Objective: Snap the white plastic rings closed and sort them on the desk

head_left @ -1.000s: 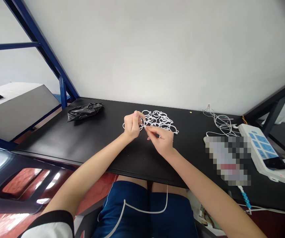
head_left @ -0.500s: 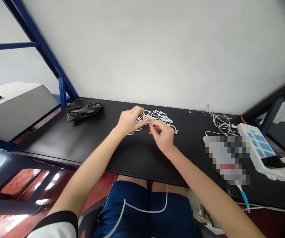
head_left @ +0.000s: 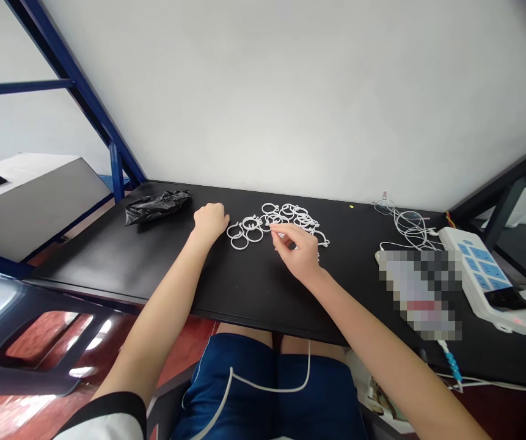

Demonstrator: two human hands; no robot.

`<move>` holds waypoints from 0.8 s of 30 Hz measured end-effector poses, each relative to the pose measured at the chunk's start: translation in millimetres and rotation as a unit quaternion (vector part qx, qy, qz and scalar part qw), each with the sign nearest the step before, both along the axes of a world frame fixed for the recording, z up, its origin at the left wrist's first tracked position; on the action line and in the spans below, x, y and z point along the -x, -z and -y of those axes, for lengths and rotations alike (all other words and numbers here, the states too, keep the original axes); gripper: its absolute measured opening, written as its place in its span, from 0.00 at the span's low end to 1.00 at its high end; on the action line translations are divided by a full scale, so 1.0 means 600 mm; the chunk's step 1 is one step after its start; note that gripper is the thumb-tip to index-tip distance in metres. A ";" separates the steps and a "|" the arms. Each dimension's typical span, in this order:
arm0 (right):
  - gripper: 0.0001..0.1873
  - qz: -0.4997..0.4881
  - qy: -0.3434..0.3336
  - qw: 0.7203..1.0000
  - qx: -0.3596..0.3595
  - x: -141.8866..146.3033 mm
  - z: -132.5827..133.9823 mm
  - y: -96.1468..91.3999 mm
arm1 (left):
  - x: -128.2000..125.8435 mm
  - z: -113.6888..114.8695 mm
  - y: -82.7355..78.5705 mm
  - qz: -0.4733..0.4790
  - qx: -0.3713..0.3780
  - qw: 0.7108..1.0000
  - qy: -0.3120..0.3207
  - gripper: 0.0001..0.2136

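Note:
Thin white rings (head_left: pixel 254 234), each with a small gap or knob, lie in a loose, overlapping group on the black tabletop (head_left: pixel 253 287). To the left of them, my left hand (head_left: pixel 211 220) is closed with its back up, near the tabletop; anything inside the curled fingers is hidden. Over the right part of the group is my right hand (head_left: pixel 299 247), thumb and fingertips pinched together. White shows between those fingers, seemingly part of a ring, though most of it is covered.
A crumpled black plastic bag (head_left: pixel 156 207) lies at the back left. On the right are a tangled white cable (head_left: pixel 409 229), a blurred-out phone-like object (head_left: pixel 416 296) and a white power strip (head_left: pixel 480 269). A white wall (head_left: pixel 290 110) closes off the back.
My left hand has come away from my right, moving left past the rings and closing. The left rings are now uncovered. My right hand has stayed almost in place, still pinched.

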State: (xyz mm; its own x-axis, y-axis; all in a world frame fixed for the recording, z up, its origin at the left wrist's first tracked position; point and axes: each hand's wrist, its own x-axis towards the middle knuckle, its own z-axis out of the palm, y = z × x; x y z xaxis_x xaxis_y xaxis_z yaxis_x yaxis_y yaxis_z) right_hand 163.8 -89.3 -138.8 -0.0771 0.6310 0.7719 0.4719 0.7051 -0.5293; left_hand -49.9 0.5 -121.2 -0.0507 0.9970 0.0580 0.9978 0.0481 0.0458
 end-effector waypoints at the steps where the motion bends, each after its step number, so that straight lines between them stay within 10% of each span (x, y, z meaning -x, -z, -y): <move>1: 0.09 0.001 -0.004 1.000 0.003 0.000 0.000 0.000 | 0.002 -0.001 0.003 0.000 0.000 1.000 0.003 0.13; 15: 0.08 0.019 -0.014 1.000 0.017 0.002 0.002 0.002 | 0.010 -0.004 0.012 0.018 -0.061 0.997 0.041 0.14; 24: 0.08 0.020 -0.016 1.000 0.010 0.001 0.002 0.002 | -0.012 -0.001 0.003 0.157 -0.086 0.952 0.247 0.14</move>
State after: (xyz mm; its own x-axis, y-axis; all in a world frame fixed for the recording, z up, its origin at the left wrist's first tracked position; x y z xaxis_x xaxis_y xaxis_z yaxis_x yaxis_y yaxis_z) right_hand 162.9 -90.6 -139.7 -0.1280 0.6431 0.7550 0.4696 0.7098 -0.5250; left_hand -42.5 0.9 -123.1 0.3804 0.8807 0.2821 0.8326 -0.4589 0.3101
